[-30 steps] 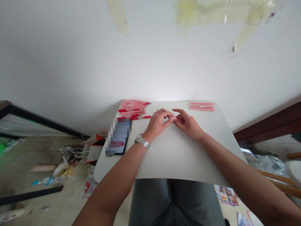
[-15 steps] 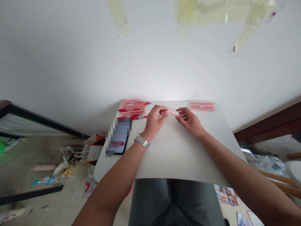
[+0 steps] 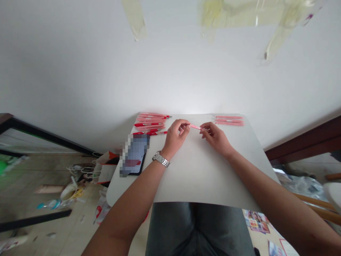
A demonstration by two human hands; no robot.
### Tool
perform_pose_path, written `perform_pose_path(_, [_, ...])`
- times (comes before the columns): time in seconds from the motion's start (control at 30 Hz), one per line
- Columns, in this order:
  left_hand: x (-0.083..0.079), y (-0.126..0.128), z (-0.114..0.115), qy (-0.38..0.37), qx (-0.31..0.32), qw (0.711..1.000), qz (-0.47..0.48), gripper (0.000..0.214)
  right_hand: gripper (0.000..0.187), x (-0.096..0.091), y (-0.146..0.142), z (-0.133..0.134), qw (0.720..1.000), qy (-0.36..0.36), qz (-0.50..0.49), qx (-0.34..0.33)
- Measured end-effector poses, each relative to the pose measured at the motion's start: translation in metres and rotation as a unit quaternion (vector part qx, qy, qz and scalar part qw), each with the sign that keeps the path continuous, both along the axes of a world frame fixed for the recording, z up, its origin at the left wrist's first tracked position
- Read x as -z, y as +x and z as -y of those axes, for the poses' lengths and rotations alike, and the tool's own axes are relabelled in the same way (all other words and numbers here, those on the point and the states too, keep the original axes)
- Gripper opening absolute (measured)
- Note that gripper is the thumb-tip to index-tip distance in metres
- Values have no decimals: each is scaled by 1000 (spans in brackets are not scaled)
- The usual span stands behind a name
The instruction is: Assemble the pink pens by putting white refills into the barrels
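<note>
A slim pink pen (image 3: 195,127) is held level above the white table (image 3: 202,170), stretched between my two hands. My left hand (image 3: 176,134), with a metal watch on its wrist, pinches the pen's left end. At the other end, the thumb and fingers of my right hand (image 3: 214,137) close on the pen. To the left lies a bunch of pink and red pens (image 3: 150,122), some with dark tips. Several pink pens (image 3: 229,121) lie side by side beyond my right hand.
A phone (image 3: 135,154), its screen partly blurred out, lies at the table's left edge. A white wall (image 3: 170,71) rises directly behind the table. On the floor at left are a paper bag (image 3: 105,169), a cup (image 3: 68,192) and a plastic bottle (image 3: 52,204).
My right hand's fingers have closed in on the pen's right end; they were looser and more spread before. My left hand has barely moved.
</note>
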State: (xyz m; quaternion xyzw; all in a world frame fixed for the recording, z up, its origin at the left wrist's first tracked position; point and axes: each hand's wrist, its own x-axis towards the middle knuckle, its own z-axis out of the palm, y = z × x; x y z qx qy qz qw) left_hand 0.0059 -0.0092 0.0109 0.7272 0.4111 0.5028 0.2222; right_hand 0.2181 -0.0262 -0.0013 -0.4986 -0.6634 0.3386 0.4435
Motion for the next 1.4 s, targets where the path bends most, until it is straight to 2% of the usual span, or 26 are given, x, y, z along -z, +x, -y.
perform_pose_path(0.53, [1,-2,0,5,4,999,-35,14,39,5,3,-4,1000,-3,-3,7])
perform_pose_path(0.8, [3,-3,-3,0,-12,999,-31,16,46,1,1,-5,994,-22,-110,6])
perform_pose_path(1.03, [3,-2,-4,-11,-21,999,-23,15,47,0,2,-6,975,-57,-212,40])
perform_pose_path(1.27, [4,-1,-3,4,-17,999,-39,12,45,3,3,-9,961,-60,-265,54])
perform_pose_path(1.4, [3,-2,-3,15,-39,998,-41,14,45,2,3,-9,959,-56,-272,64])
